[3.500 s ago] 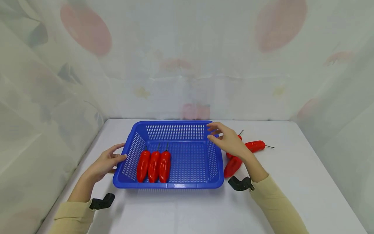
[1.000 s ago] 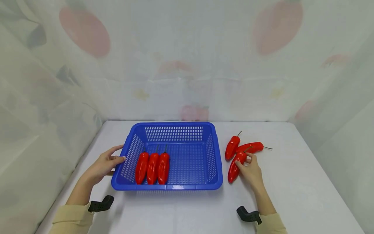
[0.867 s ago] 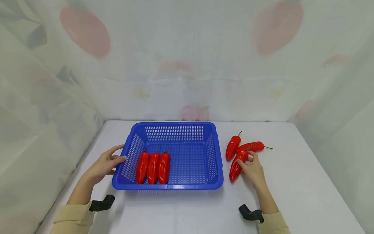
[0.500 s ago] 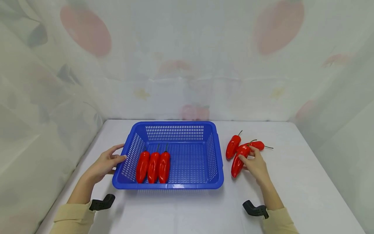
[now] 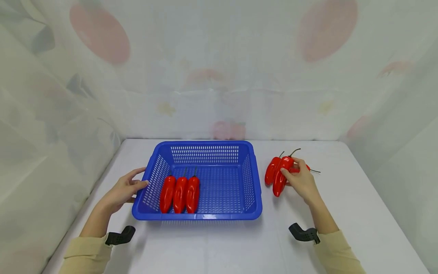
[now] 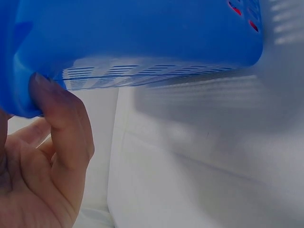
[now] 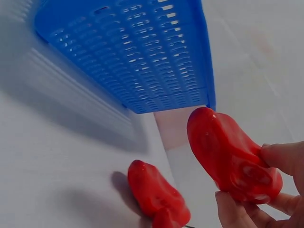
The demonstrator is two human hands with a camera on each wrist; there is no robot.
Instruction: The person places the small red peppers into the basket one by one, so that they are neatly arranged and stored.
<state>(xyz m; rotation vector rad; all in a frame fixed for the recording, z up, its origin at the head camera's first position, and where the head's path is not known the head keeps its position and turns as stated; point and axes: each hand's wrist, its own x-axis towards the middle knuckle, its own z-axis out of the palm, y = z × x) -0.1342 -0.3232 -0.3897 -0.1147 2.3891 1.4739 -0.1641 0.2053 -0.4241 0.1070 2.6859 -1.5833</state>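
A blue plastic basket [image 5: 219,217] stands on the table, with three red chili peppers [image 5: 180,195] lying side by side in its left part. My left hand [image 5: 122,190] holds the basket's left rim, thumb over the top edge; the left wrist view shows fingers against its outer wall. To the right of the basket, my right hand [image 5: 303,182] pinches a red chili pepper [image 5: 282,176] between thumb and fingers, stem pointing up and away. The right wrist view shows this pepper [image 7: 228,154] raised off the table.
Two more red chili peppers lie on the table right of the basket: one pepper [image 5: 271,172] beside the held one, another pepper [image 5: 307,168] partly hidden behind my right hand. The white tabletop [image 5: 342,213] is bounded by pale printed curtains [image 5: 212,76] at the back and sides.
My right hand has gone from above the basket's right side to the loose peppers, taken hold of one, and raised it up and away from me. My left hand and the basket stay put.
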